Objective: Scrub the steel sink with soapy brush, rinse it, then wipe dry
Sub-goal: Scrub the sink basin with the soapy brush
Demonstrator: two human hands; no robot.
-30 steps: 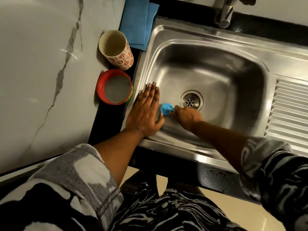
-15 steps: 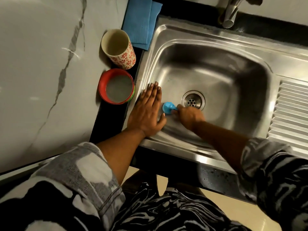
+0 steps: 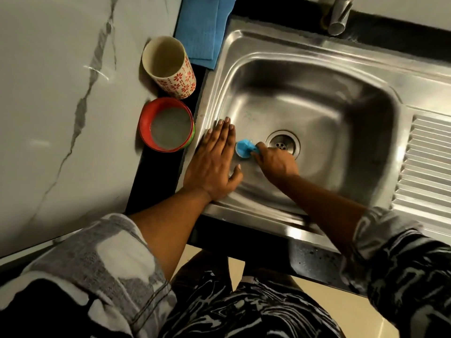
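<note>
Honestly, barely anything's moved: right hand (image 3: 277, 163) still wrapped tight around the small blue plastic brush (image 3: 244, 148), just left of the drain (image 3: 283, 142) in the stainless steel sink (image 3: 317, 106). Left hand (image 3: 212, 167) lies flat, fingers straight, on the sink's left edge. I'd say we're still mid-scrub.

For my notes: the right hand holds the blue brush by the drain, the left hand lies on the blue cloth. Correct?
No: the head view shows the left hand lying on the sink rim, not on the blue cloth. The rest holds.

Head camera, close, down over sink (image 3: 317, 106)
</note>
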